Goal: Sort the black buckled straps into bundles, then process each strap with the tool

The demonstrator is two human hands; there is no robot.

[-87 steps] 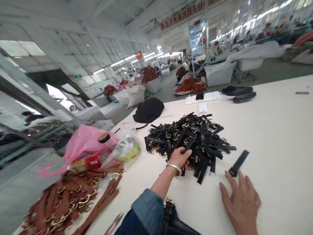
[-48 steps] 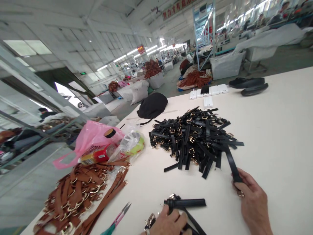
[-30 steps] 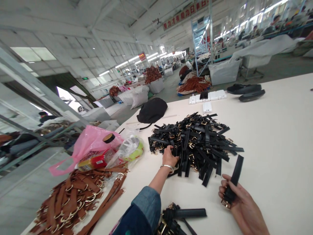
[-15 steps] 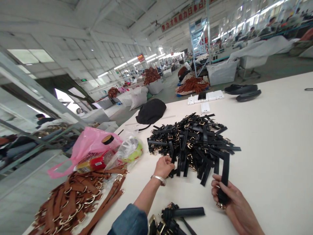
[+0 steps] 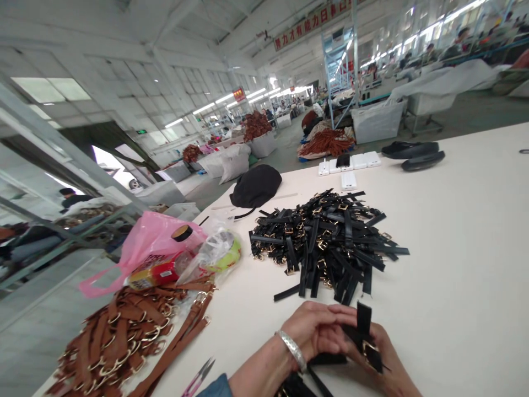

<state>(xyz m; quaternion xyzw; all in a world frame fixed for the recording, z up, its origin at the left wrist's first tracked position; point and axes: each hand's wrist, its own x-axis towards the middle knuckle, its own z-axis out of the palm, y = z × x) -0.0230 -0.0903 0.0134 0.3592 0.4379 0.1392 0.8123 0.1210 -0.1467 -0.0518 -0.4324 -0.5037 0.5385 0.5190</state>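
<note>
Low in the head view, my left hand (image 5: pixel 318 331), with a silver bracelet on its wrist, is closed on black straps beside my right hand. My right hand (image 5: pixel 382 344) grips a black strap with a gold buckle (image 5: pixel 371 353); one strap end sticks up between the hands. Just beyond them lies a large heap of black straps (image 5: pixel 326 237) with gold buckles. More black straps (image 5: pixel 295 386) lie under my left wrist, partly hidden by it.
Brown straps with metal rings (image 5: pixel 119 336) lie at the left, next to a pink bag (image 5: pixel 149 237). Small scissors (image 5: pixel 199 379) are at the front edge. A black cap (image 5: pixel 256 186), white boxes (image 5: pixel 348 180) and a black case (image 5: pixel 421 160) stand farther back.
My left hand has left the heap and moved right to meet my right hand. My right hand has turned the strap it holds. A loose strap now juts from the heap's front left, and scissors show.
</note>
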